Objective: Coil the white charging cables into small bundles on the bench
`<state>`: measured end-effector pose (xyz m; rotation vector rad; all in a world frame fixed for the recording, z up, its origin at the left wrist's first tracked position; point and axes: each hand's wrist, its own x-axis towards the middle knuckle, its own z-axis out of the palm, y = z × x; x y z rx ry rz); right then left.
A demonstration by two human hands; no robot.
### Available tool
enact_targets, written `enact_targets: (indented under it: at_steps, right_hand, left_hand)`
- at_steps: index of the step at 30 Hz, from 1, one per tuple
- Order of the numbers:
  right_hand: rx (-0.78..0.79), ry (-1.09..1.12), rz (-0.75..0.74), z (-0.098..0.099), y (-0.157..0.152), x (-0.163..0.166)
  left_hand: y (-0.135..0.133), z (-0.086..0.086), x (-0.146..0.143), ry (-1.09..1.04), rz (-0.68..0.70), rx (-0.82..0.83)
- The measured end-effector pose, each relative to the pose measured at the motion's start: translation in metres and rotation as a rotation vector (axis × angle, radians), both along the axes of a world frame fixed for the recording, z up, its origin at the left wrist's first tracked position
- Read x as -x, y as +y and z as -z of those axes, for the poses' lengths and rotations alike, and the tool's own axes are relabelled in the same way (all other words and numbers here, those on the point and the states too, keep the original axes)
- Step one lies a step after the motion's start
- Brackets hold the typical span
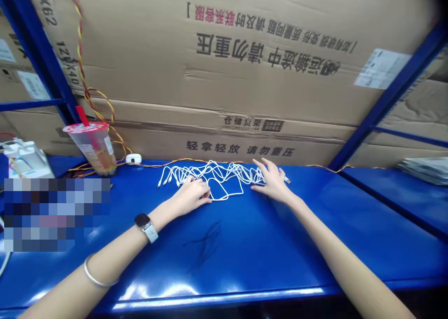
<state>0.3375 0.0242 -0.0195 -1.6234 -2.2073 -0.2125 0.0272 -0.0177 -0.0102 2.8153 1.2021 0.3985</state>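
Note:
A tangle of white cables (220, 175) lies on the blue shelf surface (245, 244) near the back. My left hand (192, 195) rests on the left part of the tangle with its fingers curled over a white loop. My right hand (271, 181) lies flat on the right end of the cables, fingers spread. A smartwatch and a silver bangle are on my left forearm.
A plastic cup with a red straw (93, 146) stands at the back left, next to a small white device (133, 159). Twisted red-yellow wire (94, 95) runs down and along the back. Large cardboard boxes (224, 67) form the back wall. Stacked papers (425, 169) lie right.

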Motion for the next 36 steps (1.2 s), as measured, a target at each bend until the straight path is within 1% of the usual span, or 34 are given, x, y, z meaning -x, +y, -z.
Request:
enact_targets:
  at_steps: [1, 3, 5, 7, 10, 13, 15, 18, 22, 25, 27, 29, 32, 36]
  right_hand:
    - [-0.031, -0.008, -0.093, -0.005, -0.006, 0.007]
    - [-0.04, -0.026, -0.271, -0.009, -0.017, 0.024]
    - [-0.036, -0.077, -0.373, -0.007, -0.026, 0.042]
    - [-0.071, -0.121, -0.422, -0.001, -0.031, 0.057]
    - [-0.143, -0.095, -0.405, 0.006, -0.032, 0.066]
    - [-0.184, 0.059, -0.317, 0.004, -0.029, 0.061]
    - [-0.188, 0.167, -0.279, -0.001, -0.026, 0.053]
    - [-0.173, 0.243, -0.273, -0.008, -0.023, 0.04]
    - [-0.105, 0.2, -0.315, -0.011, -0.023, 0.027]
    - [-0.08, 0.124, -0.343, -0.008, -0.024, 0.027]
    - [-0.08, 0.063, -0.364, -0.004, -0.024, 0.031]
    - [-0.095, 0.013, -0.382, 0.001, -0.023, 0.037]
    - [-0.134, -0.003, -0.373, 0.009, -0.023, 0.045]
    - [-0.128, 0.027, -0.358, 0.017, -0.023, 0.052]
  left_hand:
    - [0.0, 0.0, 0.001, 0.001, 0.004, 0.006]
    - [-0.001, -0.001, 0.003, 0.017, 0.018, 0.004]
    - [-0.003, -0.003, 0.004, 0.044, 0.037, -0.009]
    - [-0.005, -0.005, 0.005, 0.073, 0.043, -0.02]
    - [-0.005, -0.007, 0.009, 0.089, 0.021, 0.01]
    - [-0.003, -0.011, 0.019, 0.107, -0.022, 0.061]
    - [0.001, -0.015, 0.029, 0.133, -0.082, 0.057]
    - [0.006, -0.023, 0.047, 0.171, -0.235, -0.014]
    - [0.01, -0.036, 0.074, 0.218, -0.494, -0.115]
    - [0.009, -0.044, 0.093, 0.223, -0.66, -0.215]
    - [0.009, -0.045, 0.102, 0.214, -0.74, -0.293]
    - [0.011, -0.044, 0.108, 0.199, -0.786, -0.316]
    - [0.018, -0.038, 0.111, 0.101, -0.784, -0.225]
    - [0.031, -0.02, 0.104, -0.135, -0.718, 0.023]
